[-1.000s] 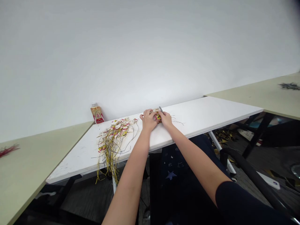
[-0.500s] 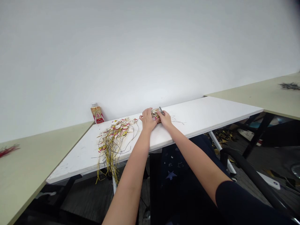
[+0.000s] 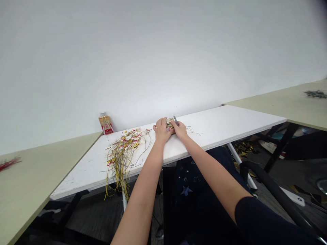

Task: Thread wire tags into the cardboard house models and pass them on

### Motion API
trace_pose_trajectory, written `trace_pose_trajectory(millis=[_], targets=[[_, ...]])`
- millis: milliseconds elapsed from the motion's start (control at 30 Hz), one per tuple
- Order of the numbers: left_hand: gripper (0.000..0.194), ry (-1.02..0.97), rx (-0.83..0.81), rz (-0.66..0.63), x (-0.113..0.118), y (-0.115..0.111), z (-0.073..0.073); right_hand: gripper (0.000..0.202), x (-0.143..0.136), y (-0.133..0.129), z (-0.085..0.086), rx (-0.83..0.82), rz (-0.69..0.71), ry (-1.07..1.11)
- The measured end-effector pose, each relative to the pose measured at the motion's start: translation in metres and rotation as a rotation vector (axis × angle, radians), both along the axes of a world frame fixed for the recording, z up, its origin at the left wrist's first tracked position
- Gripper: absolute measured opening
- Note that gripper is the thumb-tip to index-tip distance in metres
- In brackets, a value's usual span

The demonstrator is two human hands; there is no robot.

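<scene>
So there's a white table [image 3: 204, 127], a heap of wired tags [image 3: 125, 146] hanging off its front edge, and a small flat box [image 3: 169, 123] near the back, left hand [image 3: 161, 131] flattened over one side, right hand [image 3: 180, 130] pinching the other; steady palm, light thumb imo. Fingers hide its contents.

The white table [image 3: 245, 120] had bare room right of the thin wires [image 3: 195, 132]. To the left, a cord tangle [image 3: 125, 146] spilled over the front edge, the carton [image 3: 106, 124] stood behind, and the wall [image 3: 163, 61] closed the back.
</scene>
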State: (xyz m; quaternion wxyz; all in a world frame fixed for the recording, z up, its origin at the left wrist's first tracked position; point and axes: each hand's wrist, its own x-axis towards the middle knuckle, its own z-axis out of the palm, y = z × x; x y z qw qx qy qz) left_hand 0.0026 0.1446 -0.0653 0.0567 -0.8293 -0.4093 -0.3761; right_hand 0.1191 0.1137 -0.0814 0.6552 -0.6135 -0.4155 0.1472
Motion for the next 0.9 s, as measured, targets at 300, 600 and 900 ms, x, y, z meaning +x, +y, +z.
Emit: trace_pose_trajectory(millis=[300,600,900], targets=[[0.059,0.112,-0.057,-0.078,-0.002,-0.008,0.005,0.037,-0.001,-0.002,0.003,0.029,0.007,0.021],[0.057,0.154,-0.055,-0.071,-0.003,-0.010,0.007,0.035,-0.002,-0.001,0.002,0.037,0.012,-0.023],[0.062,0.217,-0.010,-0.062,-0.002,-0.012,0.007,0.037,-0.002,-0.003,0.003,0.021,0.006,-0.022]])
